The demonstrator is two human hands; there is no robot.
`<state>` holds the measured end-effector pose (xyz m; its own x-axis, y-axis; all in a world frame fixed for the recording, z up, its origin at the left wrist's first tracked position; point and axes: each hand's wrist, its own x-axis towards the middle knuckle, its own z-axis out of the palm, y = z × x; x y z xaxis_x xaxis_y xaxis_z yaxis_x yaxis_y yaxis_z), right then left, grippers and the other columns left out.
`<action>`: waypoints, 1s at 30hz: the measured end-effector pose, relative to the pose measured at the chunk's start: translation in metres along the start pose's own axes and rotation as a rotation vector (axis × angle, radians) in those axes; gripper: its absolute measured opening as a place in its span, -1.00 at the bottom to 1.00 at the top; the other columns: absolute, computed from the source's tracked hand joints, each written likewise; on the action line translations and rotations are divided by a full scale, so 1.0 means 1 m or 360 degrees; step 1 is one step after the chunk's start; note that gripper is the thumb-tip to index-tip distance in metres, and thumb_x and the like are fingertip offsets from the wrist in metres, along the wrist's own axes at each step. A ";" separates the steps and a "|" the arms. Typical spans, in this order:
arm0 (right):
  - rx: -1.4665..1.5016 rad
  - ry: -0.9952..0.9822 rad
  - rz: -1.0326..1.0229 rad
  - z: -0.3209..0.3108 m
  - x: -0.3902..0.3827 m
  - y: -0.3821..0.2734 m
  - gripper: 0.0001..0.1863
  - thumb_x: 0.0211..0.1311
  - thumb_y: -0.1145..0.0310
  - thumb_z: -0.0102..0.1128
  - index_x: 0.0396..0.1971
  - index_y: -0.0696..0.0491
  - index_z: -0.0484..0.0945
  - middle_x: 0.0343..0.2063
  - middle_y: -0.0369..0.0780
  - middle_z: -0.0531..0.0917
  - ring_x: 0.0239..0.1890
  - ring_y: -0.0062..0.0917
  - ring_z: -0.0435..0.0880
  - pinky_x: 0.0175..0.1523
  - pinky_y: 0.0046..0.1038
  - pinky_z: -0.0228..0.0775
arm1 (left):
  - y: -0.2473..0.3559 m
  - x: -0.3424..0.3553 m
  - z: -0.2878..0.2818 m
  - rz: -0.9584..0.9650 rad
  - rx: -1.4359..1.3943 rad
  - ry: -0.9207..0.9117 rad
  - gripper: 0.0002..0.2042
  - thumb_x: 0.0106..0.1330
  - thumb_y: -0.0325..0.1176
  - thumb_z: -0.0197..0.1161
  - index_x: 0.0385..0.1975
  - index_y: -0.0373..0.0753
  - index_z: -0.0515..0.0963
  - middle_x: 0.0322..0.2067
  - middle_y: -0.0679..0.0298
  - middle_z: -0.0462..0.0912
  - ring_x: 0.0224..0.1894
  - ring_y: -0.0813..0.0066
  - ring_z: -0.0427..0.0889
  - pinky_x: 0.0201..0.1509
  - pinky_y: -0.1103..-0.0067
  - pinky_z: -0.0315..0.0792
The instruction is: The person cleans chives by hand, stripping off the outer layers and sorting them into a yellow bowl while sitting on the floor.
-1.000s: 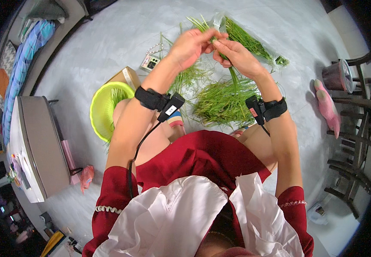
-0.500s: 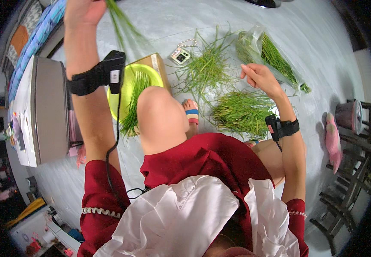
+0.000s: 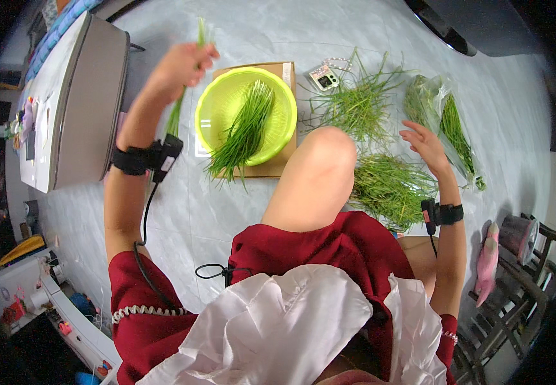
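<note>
My left hand (image 3: 185,69) is closed round a small bunch of chives (image 3: 174,120), pale stem ends up and green leaves hanging beside the wrist. It is just left of a yellow-green plastic basin (image 3: 211,131). A thick bundle of chives (image 3: 249,127) lies in the basin, its leaf tips hanging over the near rim. On the right, my right hand (image 3: 427,147) has its fingers loosely apart and holds nothing. It hovers near a dense pile of chives (image 3: 390,189) on the floor. Looser chives (image 3: 362,106) spread farther back.
Cardboard (image 3: 283,160) lies under the basin. A phone-like device (image 3: 324,77) with a bead strap rests behind the loose chives. A clear plastic bag (image 3: 423,96) of chives lies at right. Farther right are a pink plush toy (image 3: 487,266) and dark stools (image 3: 515,301). A grey-sided cabinet (image 3: 95,96) stands left.
The view has shifted, showing the whole basin. My left hand has come nearer with its chives, which now hang upright. The fingers of my right hand have opened from a curl.
</note>
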<state>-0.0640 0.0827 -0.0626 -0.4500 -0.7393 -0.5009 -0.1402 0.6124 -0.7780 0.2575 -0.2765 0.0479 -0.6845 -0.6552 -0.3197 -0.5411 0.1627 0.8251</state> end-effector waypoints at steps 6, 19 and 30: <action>-0.0084 -0.0068 -0.0140 0.024 0.032 0.005 -0.70 0.15 0.31 -0.02 -0.14 0.10 0.46 -0.34 -0.26 0.60 -0.31 -0.64 0.53 -0.24 -0.62 0.31 | -0.154 0.056 0.081 -0.0669 -0.0108 -0.0150 -0.82 0.22 -0.30 0.00 -0.39 -0.31 0.40 -0.59 0.37 0.34 -0.69 0.69 0.21 -0.69 0.71 0.12; 0.0181 -0.0059 0.0051 0.025 0.020 0.055 -0.74 0.15 0.45 -0.06 -0.16 0.20 0.42 -0.37 -0.18 0.59 -0.34 -0.57 0.56 -0.25 -0.58 0.39 | -0.192 0.100 0.117 -0.0557 0.0071 -0.0156 -0.72 0.16 -0.34 0.05 -0.23 -0.45 0.40 -0.48 0.14 0.50 -0.47 0.41 0.47 -0.36 0.52 0.38; 0.0340 0.0061 -0.0098 0.011 -0.002 0.068 -0.71 0.12 0.49 -0.05 -0.12 0.20 0.38 -0.35 -0.17 0.60 -0.40 -0.57 0.59 -0.36 -0.57 0.41 | -0.081 0.121 0.079 0.0199 0.0674 0.0255 -0.81 0.00 -0.33 0.23 -0.47 -0.33 0.58 -0.61 0.21 0.60 -0.59 0.56 0.54 -0.47 0.64 0.39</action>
<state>-0.0630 0.1234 -0.1186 -0.4803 -0.7596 -0.4385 0.0200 0.4903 -0.8713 0.1799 -0.3105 -0.0944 -0.6910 -0.7116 -0.1268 -0.6340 0.5126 0.5790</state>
